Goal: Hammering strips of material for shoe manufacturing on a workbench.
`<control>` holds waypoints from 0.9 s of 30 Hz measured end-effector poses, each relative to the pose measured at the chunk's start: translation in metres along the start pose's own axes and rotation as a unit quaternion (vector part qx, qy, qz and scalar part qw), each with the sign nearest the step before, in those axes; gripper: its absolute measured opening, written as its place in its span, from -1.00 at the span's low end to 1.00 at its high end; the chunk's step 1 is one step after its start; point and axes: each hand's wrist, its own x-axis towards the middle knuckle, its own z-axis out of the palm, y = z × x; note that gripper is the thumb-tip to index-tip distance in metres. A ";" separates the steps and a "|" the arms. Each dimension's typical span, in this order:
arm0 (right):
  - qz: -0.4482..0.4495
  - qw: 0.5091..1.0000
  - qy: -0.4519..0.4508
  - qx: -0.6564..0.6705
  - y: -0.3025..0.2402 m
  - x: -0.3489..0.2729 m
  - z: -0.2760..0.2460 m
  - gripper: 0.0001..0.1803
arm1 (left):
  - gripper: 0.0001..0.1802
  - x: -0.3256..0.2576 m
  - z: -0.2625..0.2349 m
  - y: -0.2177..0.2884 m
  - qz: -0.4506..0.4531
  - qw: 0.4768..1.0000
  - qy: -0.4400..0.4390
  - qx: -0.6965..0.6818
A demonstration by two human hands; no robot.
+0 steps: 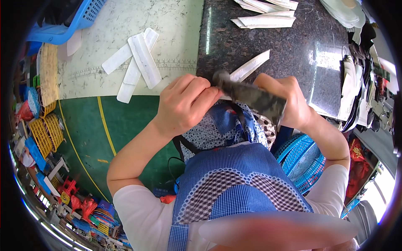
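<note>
- Nearest to me, I am seeing a blue checked apron (pixel 234 184) covering the chest, with both forearms rising from the lower edge and bending inward at the elbows.
- I am watching the left hand (pixel 184 104) curling into a loose fist, knuckles up, its fingertips pinching the near-left end of a dark grey strip (pixel 251 97).
- The right hand (pixel 289 102) is wrapping around the other end of the same strip, fingers closed over it and the wrist bending inward; the strip is spanning tilted between the two hands, just above the apron's top.
- Below the right forearm, a blue plastic basket (pixel 303 161) is sitting.
- Just beyond the hands, a white pointed strip (pixel 251 66) is lying on the dark stone counter (pixel 293 46).
- Further left of the left hand, crossed white strips (pixel 136 62) are resting on a pale mat (pixel 176 25).
- Farthest off, more white strips (pixel 264 19) are lying beyond the right hand.
</note>
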 end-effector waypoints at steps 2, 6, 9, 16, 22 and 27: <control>0.002 1.000 0.006 0.006 0.000 0.001 -0.001 -0.81 | -0.81 0.001 0.002 -0.001 0.002 1.000 0.006 0.003; -0.005 1.000 0.000 -0.015 -0.005 0.005 -0.001 -0.78 | -0.78 0.001 -0.002 0.002 0.001 1.000 0.007 0.016; -0.010 1.000 0.016 -0.024 0.000 0.010 0.000 -0.77 | -0.72 -0.002 -0.001 0.000 -0.021 0.999 0.010 0.029; 0.050 0.996 0.074 0.019 0.013 0.016 -0.004 -0.82 | -0.70 -0.001 0.003 0.002 -0.053 0.998 0.034 0.011; 0.182 0.979 0.089 0.020 0.016 0.016 0.002 -0.80 | -0.71 -0.002 0.000 0.003 -0.069 0.997 0.025 0.000; 0.170 0.946 0.268 0.058 0.039 0.026 -0.030 -0.72 | -0.68 -0.003 -0.031 -0.038 -0.257 0.963 0.081 -0.006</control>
